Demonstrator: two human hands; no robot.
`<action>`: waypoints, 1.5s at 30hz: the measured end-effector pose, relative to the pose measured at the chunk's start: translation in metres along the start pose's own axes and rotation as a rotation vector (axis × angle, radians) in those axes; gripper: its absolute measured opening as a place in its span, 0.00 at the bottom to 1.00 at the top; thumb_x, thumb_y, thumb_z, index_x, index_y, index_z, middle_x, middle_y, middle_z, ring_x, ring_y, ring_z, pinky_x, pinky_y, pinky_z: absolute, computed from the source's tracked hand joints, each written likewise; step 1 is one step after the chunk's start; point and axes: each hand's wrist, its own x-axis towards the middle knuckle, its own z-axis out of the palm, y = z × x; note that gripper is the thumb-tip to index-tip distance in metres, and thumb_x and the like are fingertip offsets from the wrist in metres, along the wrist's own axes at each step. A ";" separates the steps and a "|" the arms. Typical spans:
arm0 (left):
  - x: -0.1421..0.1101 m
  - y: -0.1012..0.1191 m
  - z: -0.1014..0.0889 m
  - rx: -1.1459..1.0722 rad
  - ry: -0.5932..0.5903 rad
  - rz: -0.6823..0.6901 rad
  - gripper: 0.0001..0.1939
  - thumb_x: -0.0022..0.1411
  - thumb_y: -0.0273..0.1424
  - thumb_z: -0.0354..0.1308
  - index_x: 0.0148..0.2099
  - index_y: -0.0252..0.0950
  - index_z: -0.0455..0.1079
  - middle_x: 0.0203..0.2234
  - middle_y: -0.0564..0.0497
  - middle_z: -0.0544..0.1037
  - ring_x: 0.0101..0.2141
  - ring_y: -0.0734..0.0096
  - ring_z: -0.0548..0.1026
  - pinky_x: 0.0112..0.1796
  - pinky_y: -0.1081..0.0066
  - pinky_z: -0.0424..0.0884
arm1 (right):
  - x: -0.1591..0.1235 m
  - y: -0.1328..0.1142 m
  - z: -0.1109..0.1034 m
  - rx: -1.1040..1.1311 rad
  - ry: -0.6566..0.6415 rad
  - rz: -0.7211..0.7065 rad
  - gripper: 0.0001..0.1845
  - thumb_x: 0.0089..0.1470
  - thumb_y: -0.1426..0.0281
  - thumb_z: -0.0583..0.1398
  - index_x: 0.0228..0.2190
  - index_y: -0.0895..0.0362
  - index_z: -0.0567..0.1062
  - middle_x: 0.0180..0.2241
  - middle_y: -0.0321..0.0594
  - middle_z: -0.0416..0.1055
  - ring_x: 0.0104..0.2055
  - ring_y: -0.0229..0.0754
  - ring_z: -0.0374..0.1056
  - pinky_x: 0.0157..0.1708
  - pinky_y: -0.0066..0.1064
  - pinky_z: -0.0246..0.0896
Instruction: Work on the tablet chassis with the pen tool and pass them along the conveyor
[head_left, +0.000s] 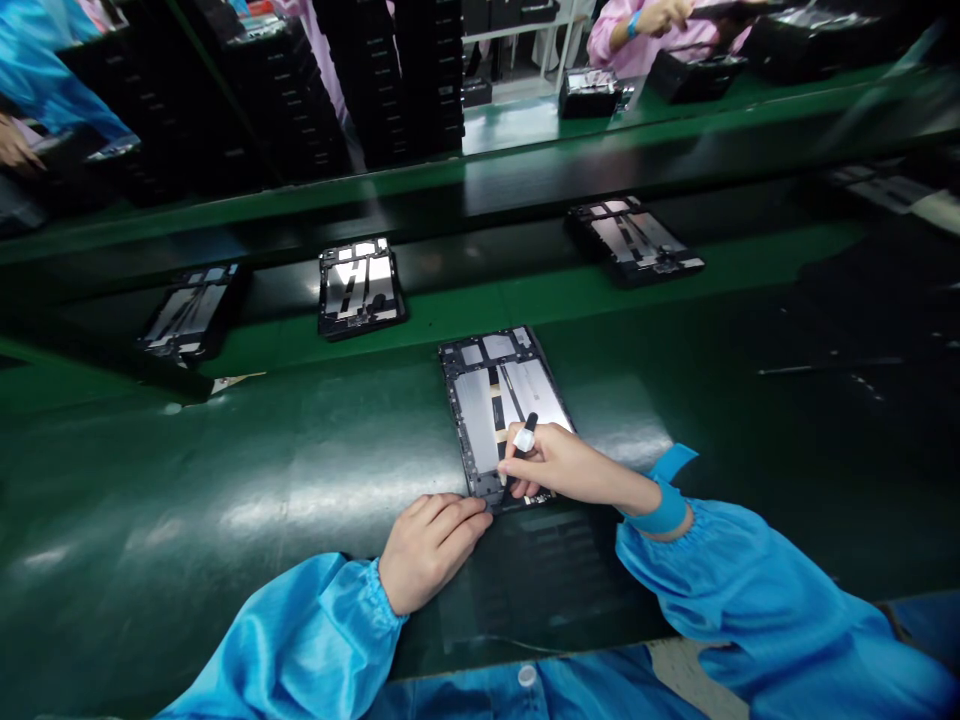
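Your right hand (551,465) is clamped on a slim black tool (532,421) with a pale collar, its lower end over the near part of a flat tablet-like device (471,400). That device lies on the green work surface (150,480) in front of you, its inside facing up, with silvery panels, dark strips and a dark frame showing. Your left hand (431,550) is palm down, left of the right one and apart from it, fingers side by side and fingertips touching the device's near left corner; whether they pinch the edge, you cannot tell, as the thumb is hidden. A blue band (658,510) circles your right wrist, just beyond the sleeve. Farther off lie three similar devices: one at far left (189,312), one left of centre (360,285), one to the right (641,240). Beyond them rise black stacked trays (427,80), and at far right a co-worker's pink sleeve (611,45) shows.
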 end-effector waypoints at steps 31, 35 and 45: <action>0.006 -0.006 -0.004 0.012 -0.010 0.002 0.14 0.66 0.25 0.52 0.53 0.40 0.69 0.45 0.47 0.71 0.44 0.70 0.69 0.40 0.69 0.67 | -0.032 0.017 -0.005 -0.220 0.278 -0.141 0.13 0.58 0.60 0.59 0.30 0.58 0.72 0.29 0.38 0.69 0.29 0.39 0.68 0.29 0.29 0.59; 0.006 -0.007 -0.001 0.009 -0.012 -0.002 0.14 0.66 0.25 0.53 0.52 0.40 0.70 0.47 0.47 0.71 0.45 0.69 0.69 0.41 0.68 0.67 | -0.034 0.021 -0.007 -0.157 0.274 -0.147 0.13 0.58 0.61 0.59 0.29 0.59 0.72 0.28 0.38 0.69 0.30 0.39 0.68 0.29 0.29 0.60; 0.004 -0.002 -0.002 0.214 -0.102 0.053 0.21 0.67 0.24 0.48 0.60 0.42 0.64 0.49 0.45 0.69 0.45 0.66 0.68 0.43 0.66 0.66 | -0.032 0.026 -0.007 -0.191 0.300 -0.169 0.14 0.59 0.61 0.59 0.28 0.59 0.72 0.28 0.38 0.69 0.29 0.38 0.67 0.28 0.28 0.59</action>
